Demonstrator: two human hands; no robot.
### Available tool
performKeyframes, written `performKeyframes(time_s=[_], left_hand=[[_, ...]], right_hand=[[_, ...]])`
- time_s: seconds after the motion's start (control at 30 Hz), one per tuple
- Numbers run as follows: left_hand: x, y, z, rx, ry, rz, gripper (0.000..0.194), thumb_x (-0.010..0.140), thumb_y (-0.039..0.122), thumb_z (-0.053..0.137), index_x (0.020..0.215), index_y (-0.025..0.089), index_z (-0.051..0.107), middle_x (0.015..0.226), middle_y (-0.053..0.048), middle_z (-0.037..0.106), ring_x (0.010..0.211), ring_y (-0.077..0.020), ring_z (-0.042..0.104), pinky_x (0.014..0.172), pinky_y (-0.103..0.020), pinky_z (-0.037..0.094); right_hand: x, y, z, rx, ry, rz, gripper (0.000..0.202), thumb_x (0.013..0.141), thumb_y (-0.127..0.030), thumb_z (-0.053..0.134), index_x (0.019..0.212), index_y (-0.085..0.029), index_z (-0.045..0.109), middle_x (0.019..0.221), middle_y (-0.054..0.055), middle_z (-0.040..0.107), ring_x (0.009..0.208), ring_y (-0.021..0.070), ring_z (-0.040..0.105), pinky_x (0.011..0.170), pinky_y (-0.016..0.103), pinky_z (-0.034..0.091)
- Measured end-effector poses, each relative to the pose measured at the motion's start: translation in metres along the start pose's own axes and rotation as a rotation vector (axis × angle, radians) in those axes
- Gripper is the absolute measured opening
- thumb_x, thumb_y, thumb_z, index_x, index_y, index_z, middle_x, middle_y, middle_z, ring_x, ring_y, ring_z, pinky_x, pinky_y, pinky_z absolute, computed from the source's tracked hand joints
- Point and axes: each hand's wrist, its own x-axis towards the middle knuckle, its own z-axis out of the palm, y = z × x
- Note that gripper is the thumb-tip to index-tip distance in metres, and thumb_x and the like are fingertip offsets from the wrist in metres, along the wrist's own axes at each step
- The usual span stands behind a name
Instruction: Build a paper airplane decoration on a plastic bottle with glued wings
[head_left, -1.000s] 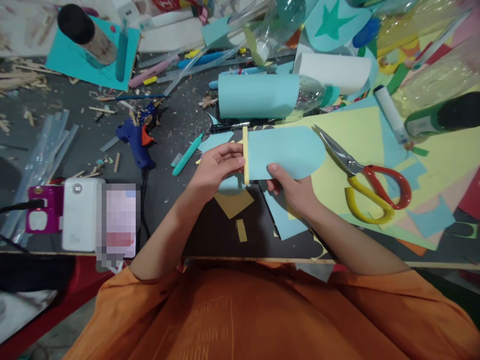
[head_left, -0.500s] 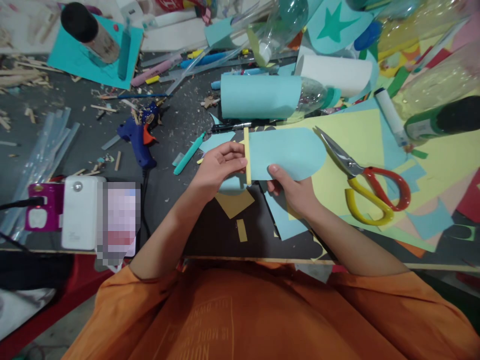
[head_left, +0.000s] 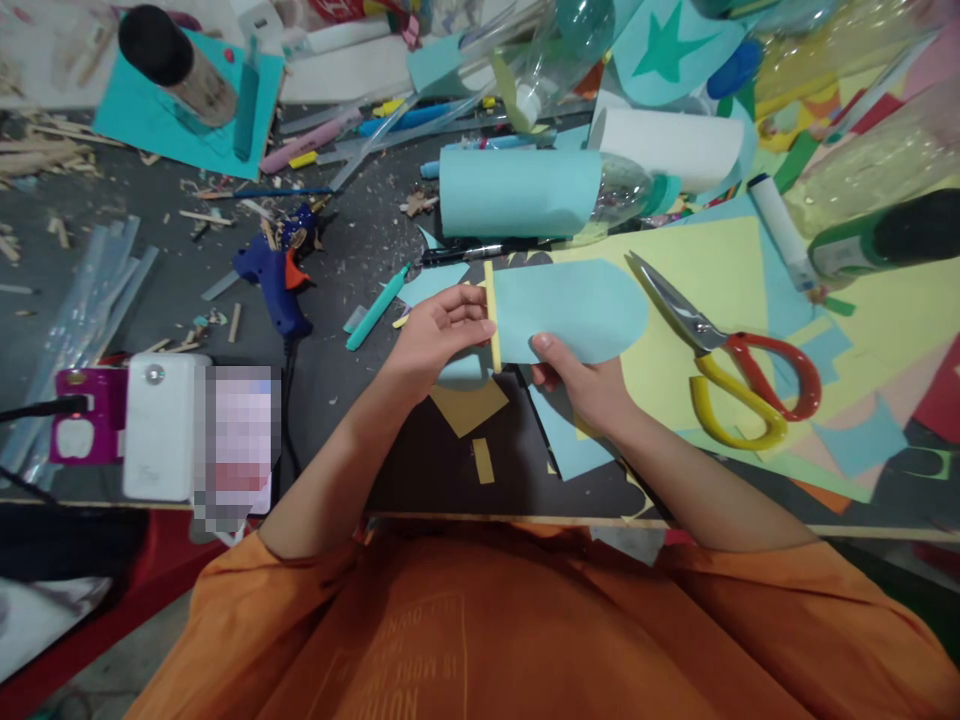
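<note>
Between my hands is a light blue paper piece [head_left: 574, 305] with a rounded right end. A narrow yellow strip [head_left: 493, 320] runs across its straight left end. My left hand [head_left: 454, 330] pinches the strip, thumb in front and fingers curled. My right hand [head_left: 574, 375] grips the paper's lower edge, thumb on top and fingers mostly hidden beneath. Just right of the paper lie scissors [head_left: 705, 335] with one red and one yellow handle, blades apart. Behind it, a bottle wrapped in light blue paper [head_left: 521, 192] rests on its side.
On the left are a blue glue gun [head_left: 274, 280], clear glue sticks [head_left: 90, 350], a white power bank [head_left: 165, 425] and a phone with a blurred screen [head_left: 244, 430]. A teal marker [head_left: 379, 307] lies near my left hand. Yellow paper [head_left: 697, 390] and scraps spread at right.
The blue paper with its yellow strip has shifted very slightly left and tilted a little. My right hand has moved with it; both hands keep their hold.
</note>
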Motion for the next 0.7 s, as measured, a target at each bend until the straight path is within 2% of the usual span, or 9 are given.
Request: performKeyframes(time_s=[0.2, 0.27, 0.37, 0.47, 0.6, 0.7], left_hand=[[0.000, -0.004, -0.001, -0.001, -0.007, 0.033, 0.034, 0.059, 0.031, 0.087, 0.076, 0.018, 0.060, 0.072, 0.003, 0.065, 0.067, -0.0092, 0.061, 0.069, -0.024, 0.051], [0.000, -0.007, 0.000, -0.007, 0.007, 0.041, 0.033, 0.061, 0.030, 0.085, 0.082, 0.019, 0.062, 0.077, 0.002, 0.067, 0.072, -0.0103, 0.064, 0.073, -0.024, 0.052], [0.000, -0.013, 0.002, -0.016, 0.044, 0.048, 0.038, 0.062, 0.029, 0.084, 0.092, 0.019, 0.064, 0.082, 0.000, 0.070, 0.076, -0.0123, 0.067, 0.077, -0.026, 0.055], [-0.001, -0.017, 0.005, -0.039, 0.061, 0.054, 0.037, 0.061, 0.030, 0.085, 0.089, 0.019, 0.063, 0.082, -0.001, 0.071, 0.078, -0.0136, 0.068, 0.079, -0.028, 0.056], [-0.003, -0.018, 0.011, -0.063, 0.053, 0.090, 0.037, 0.061, 0.031, 0.086, 0.086, 0.020, 0.061, 0.085, 0.000, 0.071, 0.082, -0.0136, 0.068, 0.083, -0.028, 0.056], [-0.003, -0.020, 0.013, -0.062, 0.050, 0.120, 0.040, 0.059, 0.034, 0.088, 0.085, 0.020, 0.061, 0.084, 0.000, 0.070, 0.081, -0.0138, 0.067, 0.081, -0.028, 0.055]], right_hand=[[0.002, 0.002, 0.000, 0.030, 0.061, -0.013, 0.059, 0.081, -0.072, 0.061, 0.052, -0.022, 0.055, 0.047, -0.002, 0.053, 0.045, 0.0107, 0.048, 0.052, 0.030, 0.044], [0.004, 0.003, 0.000, 0.008, 0.090, -0.026, 0.060, 0.074, -0.076, 0.065, 0.053, -0.021, 0.055, 0.050, -0.002, 0.055, 0.049, 0.0113, 0.050, 0.052, 0.029, 0.042], [0.006, 0.006, 0.001, 0.009, 0.078, -0.039, 0.053, 0.066, -0.074, 0.074, 0.068, -0.022, 0.061, 0.060, -0.002, 0.059, 0.056, 0.0122, 0.053, 0.055, 0.029, 0.043], [0.007, 0.007, 0.003, 0.023, 0.049, -0.045, 0.046, 0.068, -0.066, 0.077, 0.081, -0.024, 0.064, 0.065, -0.003, 0.059, 0.057, 0.0120, 0.050, 0.055, 0.029, 0.043], [0.006, 0.009, 0.004, 0.033, 0.071, -0.081, 0.035, 0.075, -0.056, 0.075, 0.081, -0.023, 0.064, 0.065, -0.004, 0.054, 0.059, 0.0112, 0.046, 0.057, 0.028, 0.041], [0.007, 0.007, 0.004, 0.076, 0.081, -0.112, 0.034, 0.076, -0.054, 0.075, 0.080, -0.023, 0.062, 0.069, -0.004, 0.054, 0.061, 0.0108, 0.047, 0.057, 0.027, 0.041]])
